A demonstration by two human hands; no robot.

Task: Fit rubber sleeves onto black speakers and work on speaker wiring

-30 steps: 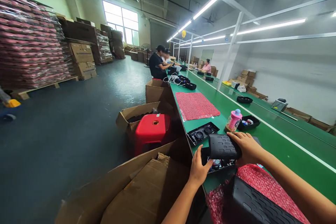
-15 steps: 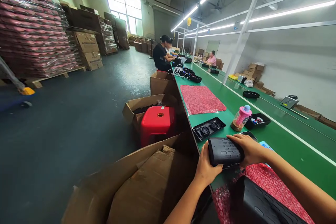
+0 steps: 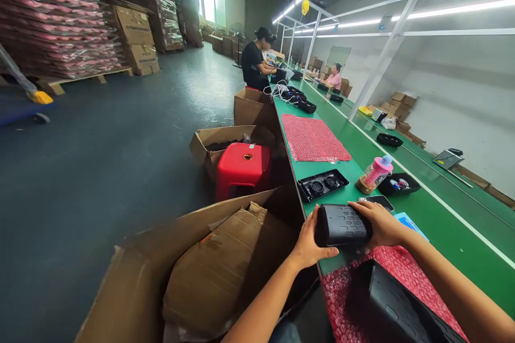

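Between my two hands is a black plastic speaker housing (image 3: pixel 346 224) with raised oblong shapes on its face. My left hand (image 3: pixel 313 244) grips its left end, thumb along the near side. My right hand (image 3: pixel 380 224) wraps round the right end, fingers over the top. Just beyond lies a black panel with two round speakers (image 3: pixel 323 185), flat on the green bench (image 3: pixel 450 225). Close to me a second, larger-looking black housing (image 3: pixel 402 300) rests on red bubble wrap (image 3: pixel 341 300).
A pink bottle (image 3: pixel 374 174), a phone (image 3: pixel 376 203) and a black tray-like shell (image 3: pixel 398 184) stand past my right hand. Another bubble-wrap sheet (image 3: pixel 316 138) lies farther along. At left are an open carton (image 3: pixel 217 241) and a red stool (image 3: pixel 243 169). A co-worker (image 3: pixel 257 61) sits beyond.
The view has tipped downward, so the background sits higher. Both hands still hold the housing, which has turned slightly and shows its face a little differently.
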